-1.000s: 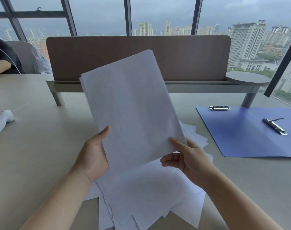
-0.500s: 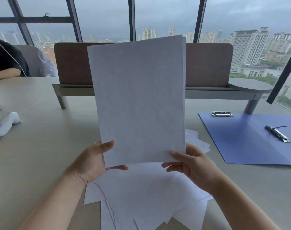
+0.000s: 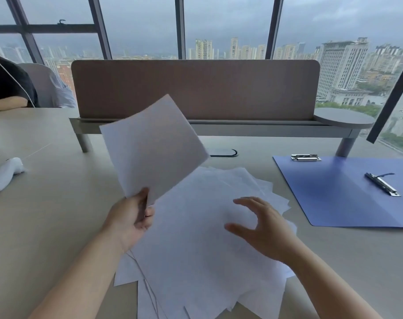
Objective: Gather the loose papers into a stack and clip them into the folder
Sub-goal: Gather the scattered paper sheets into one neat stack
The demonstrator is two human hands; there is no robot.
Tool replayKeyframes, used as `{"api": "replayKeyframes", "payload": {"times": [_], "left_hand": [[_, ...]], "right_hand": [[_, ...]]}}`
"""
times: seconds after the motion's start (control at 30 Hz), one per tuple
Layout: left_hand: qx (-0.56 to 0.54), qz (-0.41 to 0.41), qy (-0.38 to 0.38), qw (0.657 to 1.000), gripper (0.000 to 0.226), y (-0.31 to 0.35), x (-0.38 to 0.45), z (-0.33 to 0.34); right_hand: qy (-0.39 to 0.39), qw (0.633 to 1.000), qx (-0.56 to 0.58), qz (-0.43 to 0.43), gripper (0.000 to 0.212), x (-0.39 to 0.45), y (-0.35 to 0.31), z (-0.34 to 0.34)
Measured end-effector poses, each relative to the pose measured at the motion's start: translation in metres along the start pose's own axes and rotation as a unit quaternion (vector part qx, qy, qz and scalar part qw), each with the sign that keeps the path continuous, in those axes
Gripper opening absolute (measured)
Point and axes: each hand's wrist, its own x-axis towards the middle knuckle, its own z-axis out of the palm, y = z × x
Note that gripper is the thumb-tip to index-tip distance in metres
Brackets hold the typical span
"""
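Note:
My left hand [image 3: 131, 217] pinches the lower corner of a thin stack of white papers [image 3: 154, 148], tilted up and leaning left above the desk. My right hand [image 3: 262, 224] hovers with spread fingers over a messy pile of loose white sheets [image 3: 202, 254] lying on the desk in front of me, holding nothing. The blue folder [image 3: 333, 192] lies open flat at the right, with a metal clip [image 3: 382, 184] on its inner face and a second metal clip [image 3: 305, 157] at its far left corner.
A brown desk divider [image 3: 195, 88] on a grey rail runs across the back. A white handheld device [image 3: 5, 173] lies at the left edge. Another person's arm [image 3: 7, 103] rests on the desk far left. A cable port [image 3: 223, 152] sits behind the pile.
My right hand has let go of the held stack and dropped over the loose pile. The stack, upright before, now tilts left and lower in my left hand alone.

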Motion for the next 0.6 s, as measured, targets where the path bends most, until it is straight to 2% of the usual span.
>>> {"api": "replayKeyframes", "payload": {"times": [0.03, 0.1, 0.17, 0.27, 0.33, 0.47, 0.53, 0.6], "left_hand": [[-0.028, -0.029, -0.004, 0.999, 0.014, 0.000, 0.002, -0.002], [-0.054, -0.058, -0.013, 0.997, 0.014, -0.002, 0.004, -0.004], [-0.062, -0.068, -0.017, 0.996, 0.013, -0.005, 0.004, -0.002], [-0.043, -0.063, -0.014, 0.997, 0.009, -0.010, 0.003, 0.001], [-0.017, -0.050, -0.015, 0.999, 0.005, -0.012, 0.004, 0.002], [0.035, -0.043, -0.061, 0.997, 0.008, -0.009, 0.002, -0.001], [0.084, -0.029, -0.078, 0.993, 0.014, -0.005, 0.000, -0.003], [0.113, -0.017, -0.064, 0.991, 0.017, -0.002, -0.001, -0.003]], "right_hand": [[-0.040, 0.997, -0.064, -0.007, 0.090, -0.002, -0.001, 0.000], [-0.081, 0.991, -0.110, 0.001, 0.107, -0.004, -0.004, 0.002], [-0.058, 0.994, -0.091, 0.028, 0.107, -0.004, -0.007, 0.004], [-0.003, 0.997, -0.001, 0.081, 0.103, 0.002, -0.014, 0.002], [-0.029, 0.995, 0.007, 0.096, 0.110, 0.004, -0.016, 0.001], [-0.139, 0.982, -0.108, 0.066, 0.147, 0.000, -0.015, 0.013], [-0.142, 0.981, -0.115, 0.068, 0.152, 0.001, -0.012, 0.015], [-0.143, 0.981, -0.114, 0.067, 0.155, 0.002, -0.011, 0.014]]}}
